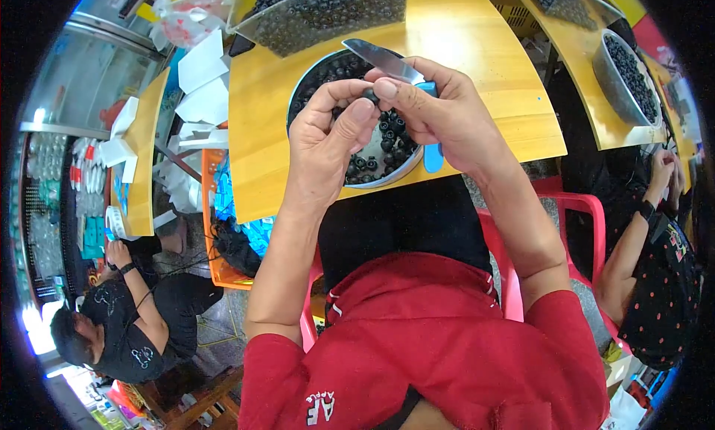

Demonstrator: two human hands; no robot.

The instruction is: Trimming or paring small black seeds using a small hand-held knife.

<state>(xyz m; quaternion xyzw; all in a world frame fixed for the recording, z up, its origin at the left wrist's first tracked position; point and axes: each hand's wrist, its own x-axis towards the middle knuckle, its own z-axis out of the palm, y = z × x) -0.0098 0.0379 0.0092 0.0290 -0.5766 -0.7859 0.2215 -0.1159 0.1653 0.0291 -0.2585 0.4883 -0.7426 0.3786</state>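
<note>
Right at chest height, both hands meet over the near edge of a round metal bowl [408, 167] full of small dark berries [380, 151]. Left hand [328, 136] is curled nearly closed, thumb and fingertips pinching one berry [370, 95] between them. Right hand [439, 110] is closed around a small knife [383, 60] with a blue handle, thumb pressed up against that same berry, blade poking out away from the body past the fingers.

Just beyond the hands, the bowl sits on a yellow wooden table [484, 65], and further out there's a clear tray [328, 13] of more dark berries. Off to the right of the right hand, another bowl [629, 76] of the same stuff sits on a second table, with another person's arm [633, 236] below it. Someone in black crouches way off to the left.

Honest worry: the berry is tiny and probably slick, and both thumbs are crowded right next to the blade. One slip and the edge could nick a fingertip, or the berry could pop out and drop to the floor.
</note>
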